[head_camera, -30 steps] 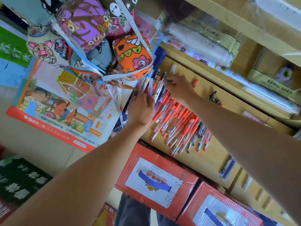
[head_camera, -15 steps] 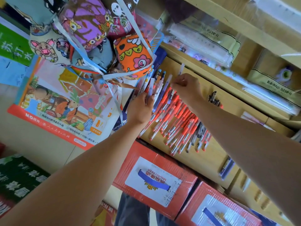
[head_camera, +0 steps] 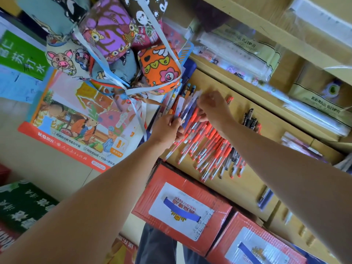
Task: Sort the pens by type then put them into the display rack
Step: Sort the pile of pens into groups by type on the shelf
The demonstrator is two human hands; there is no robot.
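The left hand (head_camera: 167,128) is curled round a bundle of pens (head_camera: 183,108), mostly blue and white, held fanned above its knuckles. Just to its right, almost touching the bundle, the right hand (head_camera: 213,107) has its fingers bent. A blurred pale pen (head_camera: 198,93) at its fingertips looks pinched there, though the blur makes that grip a judgement.

The step in hand seems to be sorting: one pen is being matched to, or picked from, the bundle. Next, the right hand needs to carry that pen to the group of its own kind on the display rack (head_camera: 238,189) and lay it parallel with the others. The left hand needs to keep the rest together.

Under both hands and down past the wrists lies a heap of red pens (head_camera: 205,147). There are well over a dozen, too overlapped to count exactly. Just right of the right wrist sit about four black pens (head_camera: 249,121). Beyond the right forearm are two or three dark pens (head_camera: 265,199). The number in the left hand's bundle cannot be told, but it is several.

Below the forearms stand two red boxes (head_camera: 182,206). Above the left hand hang about six cloth pouches (head_camera: 114,33), tied together with ribbon. One poster (head_camera: 76,121) lies to its left.
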